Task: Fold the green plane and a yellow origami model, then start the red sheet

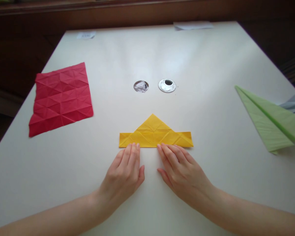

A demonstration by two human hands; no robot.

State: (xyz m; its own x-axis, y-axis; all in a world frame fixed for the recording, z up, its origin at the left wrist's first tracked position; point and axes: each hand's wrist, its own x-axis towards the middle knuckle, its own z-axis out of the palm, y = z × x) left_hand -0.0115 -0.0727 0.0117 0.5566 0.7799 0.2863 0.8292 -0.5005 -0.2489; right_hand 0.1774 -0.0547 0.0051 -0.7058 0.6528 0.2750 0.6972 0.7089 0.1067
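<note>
My left hand (125,172) lies flat and open on the white table (211,65), palm down, fingertips touching the near edge of the yellow folded paper (155,135). My right hand (180,172) lies the same way just beside it, open, fingers spread, tips on the same edge. The yellow paper sits at the table's middle, a long strip with a triangle peak pointing far. To the far left lies a creased red paper square (61,98). At the right edge rests a green paper plane (270,123). Beyond the yellow paper are two round holes (167,85) in the table.
</note>
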